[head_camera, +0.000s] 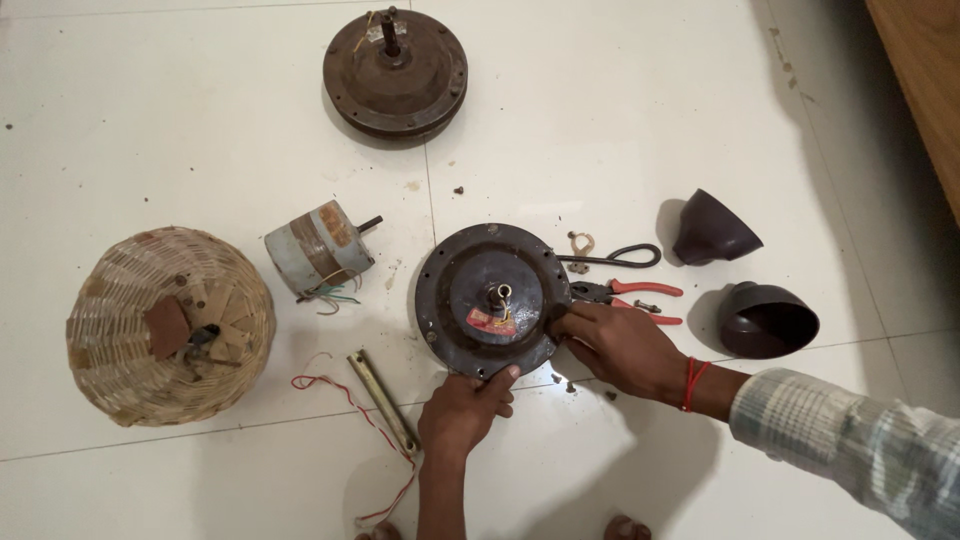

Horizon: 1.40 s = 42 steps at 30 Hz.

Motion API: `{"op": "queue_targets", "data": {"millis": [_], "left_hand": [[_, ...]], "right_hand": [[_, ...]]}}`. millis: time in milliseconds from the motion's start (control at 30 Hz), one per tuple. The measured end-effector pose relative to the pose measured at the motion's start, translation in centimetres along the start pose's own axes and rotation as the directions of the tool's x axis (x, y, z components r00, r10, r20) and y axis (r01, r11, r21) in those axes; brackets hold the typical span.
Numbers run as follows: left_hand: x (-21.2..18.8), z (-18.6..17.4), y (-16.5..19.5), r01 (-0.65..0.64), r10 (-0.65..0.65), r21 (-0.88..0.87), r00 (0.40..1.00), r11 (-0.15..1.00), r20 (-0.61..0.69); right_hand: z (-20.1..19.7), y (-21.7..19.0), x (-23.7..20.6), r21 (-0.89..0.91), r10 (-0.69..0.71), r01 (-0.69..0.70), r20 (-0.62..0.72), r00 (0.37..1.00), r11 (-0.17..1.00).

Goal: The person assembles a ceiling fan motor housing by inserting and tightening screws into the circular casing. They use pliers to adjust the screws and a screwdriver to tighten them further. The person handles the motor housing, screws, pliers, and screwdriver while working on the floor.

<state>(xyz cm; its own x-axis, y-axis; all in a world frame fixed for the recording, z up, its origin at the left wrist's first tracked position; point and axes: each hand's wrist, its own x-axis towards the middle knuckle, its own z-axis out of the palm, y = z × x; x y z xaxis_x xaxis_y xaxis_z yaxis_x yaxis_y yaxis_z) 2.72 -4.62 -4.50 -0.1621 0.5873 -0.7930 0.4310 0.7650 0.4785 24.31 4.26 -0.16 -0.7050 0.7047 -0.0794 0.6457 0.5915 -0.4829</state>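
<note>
A dark round fan motor housing (470,270) with a short centre shaft lies flat on the white tiled floor. My left hand (462,412) grips its near rim, thumb on the edge. My right hand (612,343), with a red thread at the wrist and a checked sleeve behind it, holds the right rim with fingers curled on the edge. Red-handled pliers (632,292) lie just right of the housing, beside my right hand.
A second rusty motor disc (396,72) sits far up. A small cylindrical motor with loose wires (319,247), an upturned wicker basket (168,322), a metal rod (383,400), red wire (350,405), a black cord loop (622,258) and two dark cup-shaped covers (712,232) (767,320) lie around.
</note>
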Motion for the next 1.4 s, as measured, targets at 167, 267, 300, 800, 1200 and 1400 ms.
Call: {"op": "queue_targets", "data": {"millis": [167, 267, 300, 800, 1200, 1400], "left_hand": [[-0.02, -0.05, 0.16, 0.046, -0.047, 0.052, 0.999, 0.998, 0.016], [-0.04, -0.11, 0.1, 0.011, -0.012, 0.039, 1.0, 0.999, 0.01], [-0.04, -0.08, 0.11, 0.012, -0.012, 0.032, 1.0, 0.999, 0.011], [-0.03, -0.11, 0.11, 0.023, -0.023, 0.025, 1.0, 0.999, 0.006], [-0.37, 0.01, 0.32, 0.018, -0.017, 0.041, 0.999, 0.999, -0.027], [-0.13, 0.1, 0.04, -0.015, 0.016, 0.037, 1.0, 0.999, -0.023]], "right_hand": [[0.0, 0.2, 0.13, -0.025, -0.031, 0.03, -0.04, 0.999, 0.999], [0.06, 0.2, 0.17, -0.034, -0.035, 0.034, -0.03, 0.999, 0.999], [0.06, 0.23, 0.18, -0.042, -0.053, 0.052, -0.031, 0.998, 0.998], [-0.16, 0.28, 0.35, -0.065, -0.115, 0.114, -0.014, 0.993, 0.991], [-0.5, 0.65, 0.7, -0.088, -0.163, 0.165, 0.032, 0.986, 0.982], [-0.43, 0.82, 0.53, -0.118, -0.199, 0.203, 0.049, 0.979, 0.972]]}}
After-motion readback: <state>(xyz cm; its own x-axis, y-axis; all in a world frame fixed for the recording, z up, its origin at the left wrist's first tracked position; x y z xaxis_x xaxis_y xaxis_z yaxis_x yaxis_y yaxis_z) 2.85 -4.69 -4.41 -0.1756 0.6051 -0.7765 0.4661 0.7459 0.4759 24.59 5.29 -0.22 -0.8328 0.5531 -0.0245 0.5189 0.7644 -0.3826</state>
